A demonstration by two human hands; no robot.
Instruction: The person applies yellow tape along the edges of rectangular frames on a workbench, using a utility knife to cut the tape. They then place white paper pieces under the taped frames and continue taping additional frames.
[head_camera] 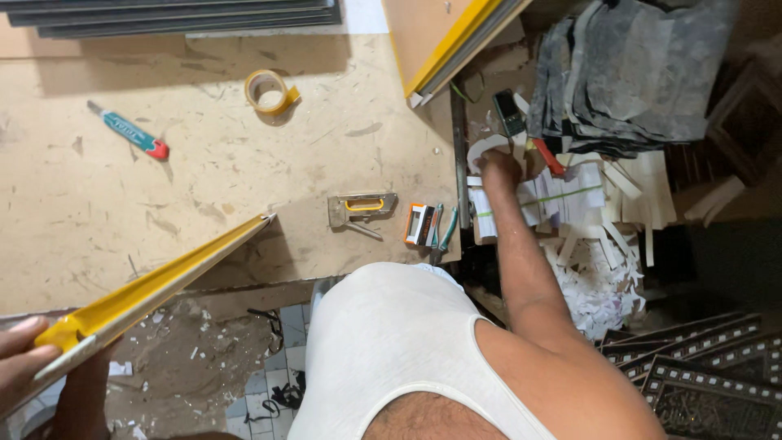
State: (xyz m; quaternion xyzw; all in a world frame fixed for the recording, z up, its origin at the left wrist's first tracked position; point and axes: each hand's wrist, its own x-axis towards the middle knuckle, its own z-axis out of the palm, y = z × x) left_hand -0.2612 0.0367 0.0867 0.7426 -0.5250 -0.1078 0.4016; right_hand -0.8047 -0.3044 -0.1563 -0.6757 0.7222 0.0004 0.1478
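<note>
Across the left and middle of the frame lies the table (204, 204), a scuffed, scarred board, with dark sheets (179, 12) stacked at its upper edge and a yellow-edged panel (440, 45) leaning in at the top centre. At upper right hangs a heap of grey cloth (635, 69), and below it a pile of white paper strips (586, 204) with shreds spilling toward the floor. Dark patterned frames (709, 375) sit at lower right.

The left hand (20, 358), at lower left, is closed around the end of a long yellow moulding (155, 281) whose far tip rests on the table edge. The right hand (498, 167) reaches into the strips right of centre; whether its fingers are closed on anything I cannot tell. To my eye, keeping the moulding's tip propped on the table steadies it while the other hand rummages.

Smaller things on the table: a staple gun (362, 208), an orange staple box (417, 224), pliers (444, 232), a tape roll (269, 90), and a teal knife (129, 130). A phone (510, 112) lies near the cloth. The tiled floor below is littered with debris.
</note>
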